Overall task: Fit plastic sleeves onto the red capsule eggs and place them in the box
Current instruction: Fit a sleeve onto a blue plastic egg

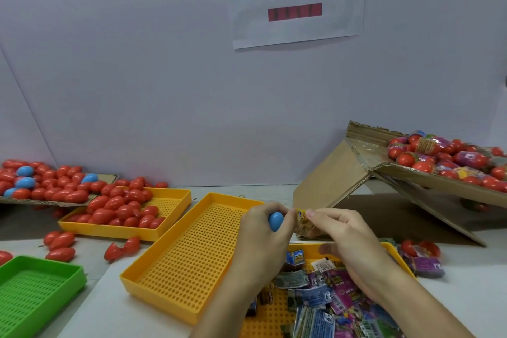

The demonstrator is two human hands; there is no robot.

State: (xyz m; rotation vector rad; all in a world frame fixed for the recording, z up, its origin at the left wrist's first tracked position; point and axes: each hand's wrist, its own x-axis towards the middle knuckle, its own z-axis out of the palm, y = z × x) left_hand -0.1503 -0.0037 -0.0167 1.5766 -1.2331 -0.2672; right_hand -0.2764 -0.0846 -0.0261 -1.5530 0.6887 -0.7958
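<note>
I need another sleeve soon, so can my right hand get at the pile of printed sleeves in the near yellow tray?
Probably yes: the right hand hovers directly above the printed sleeves, uncovered, though it holds one now.

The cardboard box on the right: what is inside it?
The cardboard box holds many red capsule eggs, several in printed sleeves. Its deeper layers are covered by the top ones.

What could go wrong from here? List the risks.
1. The left hand holds a blue egg, not a red one, so the wrong colour may get the sleeve pinched by the right hand.
2. Loose red eggs lie on the table and could roll away.
</note>
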